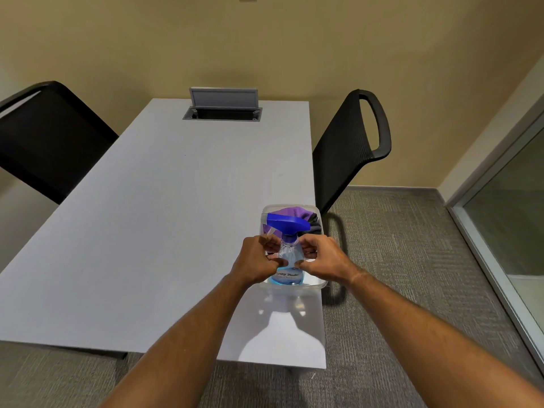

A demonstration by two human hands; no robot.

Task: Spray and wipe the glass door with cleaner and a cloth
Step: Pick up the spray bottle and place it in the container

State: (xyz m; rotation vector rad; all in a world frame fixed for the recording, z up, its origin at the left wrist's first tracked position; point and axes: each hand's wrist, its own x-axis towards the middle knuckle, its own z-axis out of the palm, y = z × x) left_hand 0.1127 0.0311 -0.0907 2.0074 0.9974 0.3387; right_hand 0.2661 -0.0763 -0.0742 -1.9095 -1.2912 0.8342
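Observation:
A clear plastic container (pixel 294 208) is near the right edge of the grey table (pixel 153 219). A spray bottle (pixel 287 270) of blue cleaner with a blue trigger head stands in it, with a purple cloth (pixel 290 212) bunched behind the bottle. My left hand (pixel 256 259) grips the container's left wall and my right hand (pixel 322 259) grips its right wall, fingers curled over the rim on either side of the bottle neck. I cannot tell if the container rests on the table or is held just above it. The glass door (pixel 515 219) is at the far right.
Two black chairs flank the table, one on the left (pixel 50 142) and one on the right (pixel 350 151) just beyond the container. An open cable box (pixel 222 108) sits at the table's far end. Grey carpet (pixel 406 260) runs between the table and the glass door.

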